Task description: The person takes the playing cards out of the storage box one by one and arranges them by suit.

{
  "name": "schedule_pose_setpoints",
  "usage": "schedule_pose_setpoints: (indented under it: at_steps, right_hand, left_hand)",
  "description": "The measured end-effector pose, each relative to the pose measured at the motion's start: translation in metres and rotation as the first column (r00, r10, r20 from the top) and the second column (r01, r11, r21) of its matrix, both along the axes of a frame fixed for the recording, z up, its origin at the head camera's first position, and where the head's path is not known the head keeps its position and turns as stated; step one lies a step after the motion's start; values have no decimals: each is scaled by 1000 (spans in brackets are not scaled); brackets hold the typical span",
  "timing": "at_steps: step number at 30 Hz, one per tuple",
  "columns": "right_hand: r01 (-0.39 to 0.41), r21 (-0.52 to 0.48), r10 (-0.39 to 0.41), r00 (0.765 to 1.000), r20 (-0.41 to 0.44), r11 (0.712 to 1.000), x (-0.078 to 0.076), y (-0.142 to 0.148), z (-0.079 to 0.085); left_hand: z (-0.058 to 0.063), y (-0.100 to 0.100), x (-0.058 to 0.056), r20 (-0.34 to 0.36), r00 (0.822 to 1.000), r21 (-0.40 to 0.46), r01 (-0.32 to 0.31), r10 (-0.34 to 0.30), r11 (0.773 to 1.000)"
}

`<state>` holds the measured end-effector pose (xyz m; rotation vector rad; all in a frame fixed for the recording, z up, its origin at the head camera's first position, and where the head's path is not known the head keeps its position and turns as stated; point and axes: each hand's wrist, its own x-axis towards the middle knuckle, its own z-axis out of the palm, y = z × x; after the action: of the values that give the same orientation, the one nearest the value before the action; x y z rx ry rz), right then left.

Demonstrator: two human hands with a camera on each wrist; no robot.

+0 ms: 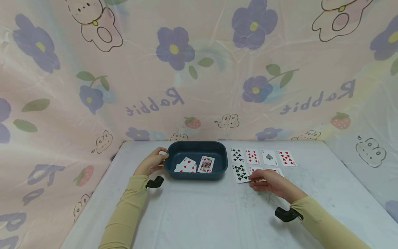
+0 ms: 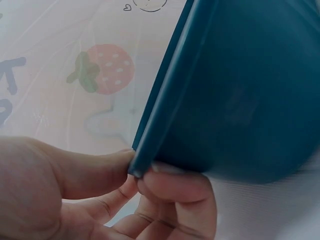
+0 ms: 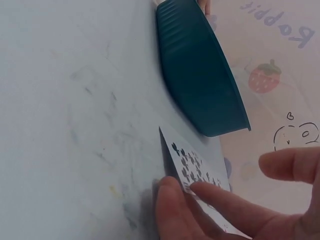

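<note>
My left hand (image 1: 152, 162) pinches the left rim of a dark blue-green basin (image 1: 194, 176), thumb on one side and fingers curled on the other. Inside the basin lie a few heart cards (image 1: 188, 162) and a red-suited face card (image 1: 206, 164). To the right of it, my right hand (image 1: 273, 181) holds a corner of a clubs playing card (image 1: 240, 174) between its fingertips. One edge of that clubs card (image 3: 182, 162) is tilted up off the table in the right wrist view. A red-pipped card (image 1: 253, 169) beside it is partly hidden by this hand.
Behind the right hand lies a row of cards: clubs (image 1: 237, 155), diamonds (image 1: 253, 156), an ace of spades (image 1: 269, 157) and hearts (image 1: 286, 158). Another card (image 1: 278, 171) shows partly past the hand. The white table (image 1: 199, 214) meets a patterned curtain (image 1: 205, 86) at the back.
</note>
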<state>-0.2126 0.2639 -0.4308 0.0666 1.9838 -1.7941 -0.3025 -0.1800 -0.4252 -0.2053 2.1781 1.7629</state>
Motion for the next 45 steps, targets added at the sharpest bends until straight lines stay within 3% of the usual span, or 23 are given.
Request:
schedule_pose_setpoints:
  at_steps: [16,23,29,35,39,45]
  right_hand:
    - [-44,34,45,999,-26,998,5,1,7]
    - [-58,89,65,995,-76,994,-5,-2,22]
    - [-146,22,148,981,-127,989,-27,-19,46]
    - [-205,-75,195,973,-120,976,-59,-56,62]
    - [-234,-94,224,969,-104,968,-83,-85,65]
    - [-263,-109,261,965,-33,958,-118,-121,54]
  left_hand:
    - [-3,-2,0,4,1000,-12,-7,7,1000]
    - [-2,-3,2,-4,1000,1,0,0,1000]
    - [-1,-2,2,-12,1000,14,3,-3,1000]
    - [-1,1,1,-7,1000,2,-13,13,1000]
    - [-1,2,-1,12,999,-6,-41,41,999]
    - [-1,1,-4,17,999,-8,-49,49,999]
